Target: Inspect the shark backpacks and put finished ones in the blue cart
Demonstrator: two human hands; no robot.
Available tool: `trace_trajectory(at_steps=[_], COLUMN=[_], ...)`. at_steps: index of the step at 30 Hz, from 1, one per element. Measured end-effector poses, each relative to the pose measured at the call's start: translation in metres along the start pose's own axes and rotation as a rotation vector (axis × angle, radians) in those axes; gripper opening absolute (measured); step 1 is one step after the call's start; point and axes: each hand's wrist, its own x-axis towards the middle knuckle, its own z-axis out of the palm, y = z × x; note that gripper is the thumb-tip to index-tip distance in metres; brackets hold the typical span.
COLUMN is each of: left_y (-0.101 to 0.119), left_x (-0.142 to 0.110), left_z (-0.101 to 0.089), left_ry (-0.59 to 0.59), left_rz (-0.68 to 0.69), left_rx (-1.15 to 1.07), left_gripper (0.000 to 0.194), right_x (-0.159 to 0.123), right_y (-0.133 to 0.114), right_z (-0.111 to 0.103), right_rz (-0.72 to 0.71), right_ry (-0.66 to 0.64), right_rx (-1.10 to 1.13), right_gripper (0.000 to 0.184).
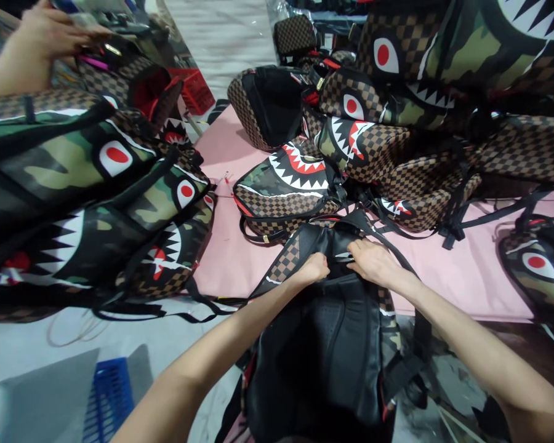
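Note:
A black backpack (323,357) with a padded back panel lies with its back up, its top end on the pink table and its lower part toward my body. My left hand (314,269) is closed on the black material near its top, beside a checkered shoulder strap (284,263). My right hand (373,263) is closed around small thread snips (343,255), most of them hidden in the fingers. Their metal blades point left toward my left hand, close above the backpack's top. Whether the blades touch any thread is too small to tell.
Camouflage shark-print backpacks (74,166) are piled left. More checkered bags (360,141) are heaped at the back and right of the pink table (231,258). A co-worker's hand (46,43) is over a bag at upper left. A blue crate (106,397) stands below left.

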Motion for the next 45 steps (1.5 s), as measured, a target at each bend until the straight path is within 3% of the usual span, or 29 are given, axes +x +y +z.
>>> trace_trajectory(at_steps=[3, 6, 17, 21, 24, 26, 29, 33, 37, 41, 43, 45], left_y=[-0.003, -0.004, 0.006, 0.013, 0.005, -0.006, -0.024, -0.035, -0.036, -0.055, -0.073, -0.089], left_x=[0.004, 0.005, -0.009, -0.032, -0.054, -0.064, -0.068, -0.061, -0.063, -0.103, -0.138, -0.174], left_z=[0.004, 0.006, -0.012, -0.042, -0.065, -0.070, -0.057, -0.033, -0.028, -0.006, 0.022, 0.052], left_ry=[-0.018, -0.047, 0.025, 0.101, -0.083, -0.094, 0.184, 0.422, 0.552, 0.578, 0.594, 0.599], left_rz=[-0.022, -0.023, 0.094, 0.277, 0.562, 0.628, 0.541, 0.555, 0.505, 0.582, 0.619, 0.625], left_rx=[-0.057, -0.085, -0.018, -0.047, -0.134, -0.121, 0.131, 0.447, 0.417, 0.360, 0.381, 0.421], left_gripper=[0.007, 0.015, 0.016, 0.023, 0.049, 0.054, 0.022, 0.029, 0.027, 0.014, 0.011, 0.021], right_x=[0.008, 0.017, 0.038, 0.030, 0.025, 0.024, 0.022, 0.005, -0.026, -0.072, -0.100, -0.126], right_y=[-0.005, -0.006, -0.012, -0.009, -0.006, -0.005, -0.007, -0.012, -0.023, -0.050, -0.071, -0.091], right_z=[0.004, 0.011, 0.019, 0.009, 0.004, 0.004, 0.006, 0.009, 0.007, 0.004, 0.007, 0.015], right_rz=[-0.136, -0.219, -0.259, -0.175, -0.075, 0.003, 0.121, 0.221, 0.275, 0.105, -0.064, -0.164], right_ry=[-0.026, -0.064, -0.149, -0.141, -0.159, -0.167, -0.137, -0.108, -0.017, 0.107, 0.090, 0.025], right_rx=[-0.095, -0.080, -0.029, -0.037, 0.003, 0.072, 0.160, 0.240, 0.453, 0.512, 0.482, 0.438], right_gripper=[0.008, 0.010, 0.013, 0.017, 0.013, 0.009, 0.013, 0.027, 0.032, 0.013, 0.010, 0.018])
